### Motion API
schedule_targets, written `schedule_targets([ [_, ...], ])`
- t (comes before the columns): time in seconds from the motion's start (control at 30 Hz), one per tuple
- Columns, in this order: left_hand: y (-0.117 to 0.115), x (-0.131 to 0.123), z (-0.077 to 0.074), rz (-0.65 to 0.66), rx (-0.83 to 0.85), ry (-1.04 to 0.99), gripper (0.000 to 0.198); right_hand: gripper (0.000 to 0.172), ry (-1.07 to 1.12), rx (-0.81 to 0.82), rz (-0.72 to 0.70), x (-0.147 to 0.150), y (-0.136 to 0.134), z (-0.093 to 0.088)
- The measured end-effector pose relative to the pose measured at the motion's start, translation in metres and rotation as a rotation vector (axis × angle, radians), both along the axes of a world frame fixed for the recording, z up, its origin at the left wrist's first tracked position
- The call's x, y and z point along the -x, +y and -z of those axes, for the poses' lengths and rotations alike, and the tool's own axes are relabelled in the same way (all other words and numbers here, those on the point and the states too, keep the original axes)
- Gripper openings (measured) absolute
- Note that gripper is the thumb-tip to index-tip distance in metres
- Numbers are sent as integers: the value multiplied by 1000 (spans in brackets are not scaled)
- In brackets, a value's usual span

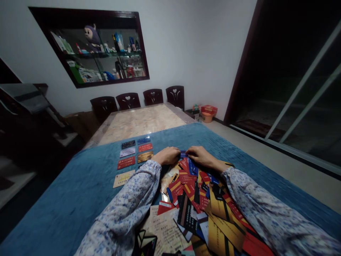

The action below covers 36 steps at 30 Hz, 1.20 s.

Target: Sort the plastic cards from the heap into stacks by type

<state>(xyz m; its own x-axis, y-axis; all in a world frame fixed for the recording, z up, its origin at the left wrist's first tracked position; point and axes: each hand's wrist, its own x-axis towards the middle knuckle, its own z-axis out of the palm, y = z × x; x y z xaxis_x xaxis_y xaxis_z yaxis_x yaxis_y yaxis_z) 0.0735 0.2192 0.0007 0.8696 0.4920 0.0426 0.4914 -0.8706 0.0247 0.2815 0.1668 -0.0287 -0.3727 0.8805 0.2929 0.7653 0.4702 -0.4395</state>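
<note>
My left hand (pixel 167 155) and my right hand (pixel 201 156) meet at the far edge of a loose heap of cards. A blue card (pixel 183 154) shows between them, its two ends pinched in my fingers. Below my hands spreads the heap: red cards (pixel 183 180), gold cards (pixel 222 231) and black cards (pixel 187 213) overlap one another. To the left, beyond my left sleeve, cards lie in two columns, among them a dark card (pixel 128 144), a red card (pixel 126 162), a gold card (pixel 145 156) and a cream card (pixel 124 178).
A blue cloth (pixel 87 185) covers the near part of the table; its pale marbled top (pixel 141 119) shows beyond. Dark chairs (pixel 128 101) line the far side. A printed sheet (pixel 165 227) lies under the near-left cards. An orange bucket (pixel 207 117) stands on the floor.
</note>
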Motion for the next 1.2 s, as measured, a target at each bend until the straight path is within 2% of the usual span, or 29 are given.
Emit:
schedule_targets([
  [0.13,-9,3,0,-69,-8,51,27,27,-19,-55,-69,2,-2,1],
  [0.33,-18,15,-7,-180,3,10,26,28,-62,-154,-59,5,-1,1],
  [0.5,-23,26,-10,-232,56,-111,23,31,-36,-173,-39,10,-3,0],
  [0.7,-29,30,-4,-294,143,-306,29,36,61,-154,1,14,-4,2],
  [0.9,-34,31,1,-313,221,-442,28,16,-7,-115,14,19,-8,0],
  [1.07,-37,33,5,-307,264,-515,29,14,5,-119,16,21,-7,0],
  [1.2,-40,33,8,-291,313,-591,30,15,120,-147,49,20,-7,-1],
])
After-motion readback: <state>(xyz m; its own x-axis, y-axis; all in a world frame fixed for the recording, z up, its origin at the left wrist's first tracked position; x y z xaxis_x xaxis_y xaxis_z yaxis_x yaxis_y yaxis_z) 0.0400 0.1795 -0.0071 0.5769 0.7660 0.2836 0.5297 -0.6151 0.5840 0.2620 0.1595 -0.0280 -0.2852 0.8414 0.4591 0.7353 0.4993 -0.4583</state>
